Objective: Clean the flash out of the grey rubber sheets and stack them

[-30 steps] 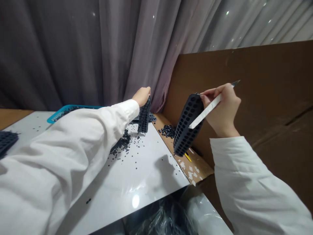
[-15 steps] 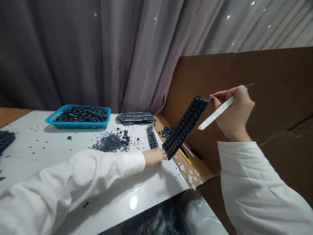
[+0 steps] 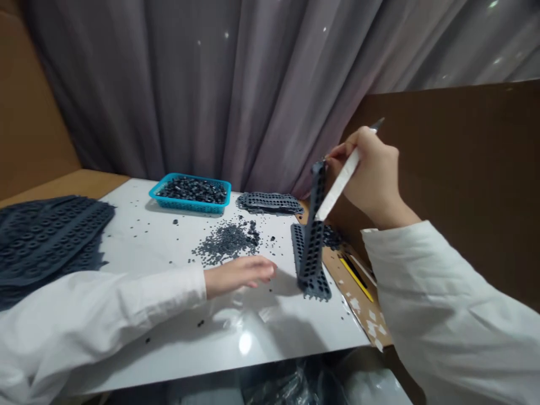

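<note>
My right hand (image 3: pixel 371 169) pinches the top end of a dark perforated strip (image 3: pixel 314 242), which hangs down with its lower end at the white table. A white-wrapped tool (image 3: pixel 342 183) with a pointed metal tip is also in that hand. Beside the hanging strip lies another perforated strip (image 3: pixel 296 239), partly covered by it. My left hand (image 3: pixel 240 274) holds nothing; its fingers are stretched out above the table, left of the strips. Small dark discs (image 3: pixel 228 242) are heaped just behind it.
A blue basket (image 3: pixel 189 206) of dark pieces stands at the back, beside stacked strips (image 3: pixel 270 202). Large dark sheets (image 3: pixel 50 236) lie at left. A yellow tool (image 3: pixel 356 277) and white scraps lie on cardboard (image 3: pixel 343 287) at right, below a cardboard wall (image 3: pixel 455 169).
My left hand has let go of the strip's lower end and moved left. The strip now hangs more upright from my right hand. The view has turned left, showing more of the dark sheets.
</note>
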The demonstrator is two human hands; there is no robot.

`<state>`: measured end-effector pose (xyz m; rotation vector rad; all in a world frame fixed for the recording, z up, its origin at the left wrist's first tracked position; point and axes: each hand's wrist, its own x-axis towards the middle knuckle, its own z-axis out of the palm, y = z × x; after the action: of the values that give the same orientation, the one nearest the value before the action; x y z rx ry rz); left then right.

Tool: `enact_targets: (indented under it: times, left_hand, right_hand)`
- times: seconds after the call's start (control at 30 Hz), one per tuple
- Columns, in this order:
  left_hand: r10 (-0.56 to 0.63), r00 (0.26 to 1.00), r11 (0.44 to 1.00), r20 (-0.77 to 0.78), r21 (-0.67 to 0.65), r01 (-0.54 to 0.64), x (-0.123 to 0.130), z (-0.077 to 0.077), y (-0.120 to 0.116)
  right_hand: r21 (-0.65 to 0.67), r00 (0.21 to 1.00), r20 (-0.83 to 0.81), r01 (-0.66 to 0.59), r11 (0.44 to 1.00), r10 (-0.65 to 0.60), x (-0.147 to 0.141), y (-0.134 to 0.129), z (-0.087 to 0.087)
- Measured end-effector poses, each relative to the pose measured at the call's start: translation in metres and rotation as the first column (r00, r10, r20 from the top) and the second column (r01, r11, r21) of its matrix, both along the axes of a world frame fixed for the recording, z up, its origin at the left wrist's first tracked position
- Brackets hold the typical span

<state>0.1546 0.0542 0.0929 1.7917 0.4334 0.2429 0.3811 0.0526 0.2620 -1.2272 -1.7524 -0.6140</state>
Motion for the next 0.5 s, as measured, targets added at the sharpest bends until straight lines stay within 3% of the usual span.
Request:
enact_targets:
  times: [0.1,0.17,0.23,0.27,0.33,0.5]
  left_hand:
    - [0.089,0.996,0.960,0.032,-0.268,-0.077,-0.031,0.015,0.029]
    - [0.249,0.963,0.787,0.100,-0.601,-0.141,-0.053,0.022,0.052]
    - [0.440,0.892,0.601,0.108,-0.773,-0.202,-0.075,0.023,0.074]
    - [0.525,0.847,0.537,0.086,-0.805,-0.251,-0.086,0.020,0.083]
    - [0.594,0.803,0.480,0.045,-0.821,-0.310,-0.104,0.008,0.091]
    - [0.498,0.865,0.410,-0.068,-0.860,-0.304,-0.110,-0.033,0.059]
  right_hand:
    - [-0.036,0.996,0.058,-0.067,0.997,0.069,-0.037,0.034,0.007]
    - [-0.035,0.989,0.074,-0.124,0.992,0.126,-0.060,0.049,0.008]
    - [-0.026,0.980,0.074,-0.181,0.983,0.183,-0.081,0.052,0.001]
    - [-0.033,0.973,0.080,-0.213,0.977,0.215,-0.090,0.049,-0.006]
    - [-0.098,0.960,0.098,-0.252,0.963,0.262,-0.104,0.035,-0.027]
    - [-0.244,0.972,0.059,-0.207,0.947,0.227,-0.120,-0.017,-0.097]
